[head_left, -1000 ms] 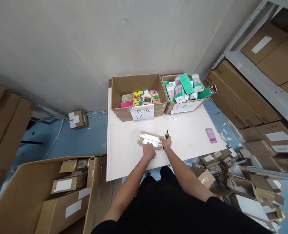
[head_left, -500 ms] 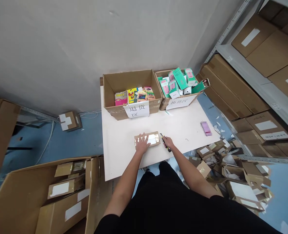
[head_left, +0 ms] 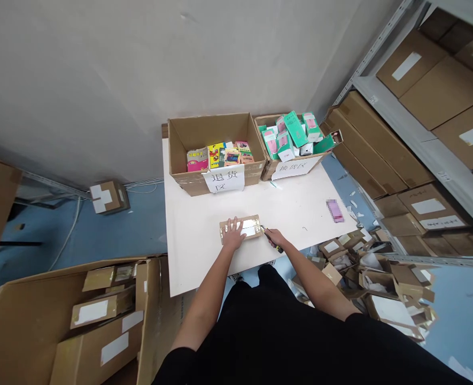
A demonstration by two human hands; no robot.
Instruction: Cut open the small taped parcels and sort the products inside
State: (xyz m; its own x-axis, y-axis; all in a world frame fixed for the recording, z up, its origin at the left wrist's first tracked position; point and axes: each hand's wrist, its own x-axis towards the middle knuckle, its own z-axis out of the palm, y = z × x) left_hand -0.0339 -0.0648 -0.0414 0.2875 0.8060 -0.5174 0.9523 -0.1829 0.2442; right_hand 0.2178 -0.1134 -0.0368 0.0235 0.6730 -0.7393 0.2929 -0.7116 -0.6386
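A small flat cardboard parcel with clear tape and a white label lies on the white table. My left hand rests flat on the parcel's left half, fingers spread. My right hand is closed round a yellow-and-black utility knife, whose tip touches the parcel's right end.
Two open cartons stand at the table's back: one with colourful packets, one with green and pink boxes. A pink object lies at the right. A big carton of parcels sits lower left, torn packaging on the floor right, shelving beyond.
My left hand moved from the parcel's near edge onto its top and spread flat. My right hand tilted the knife down from upright to the parcel's right end.
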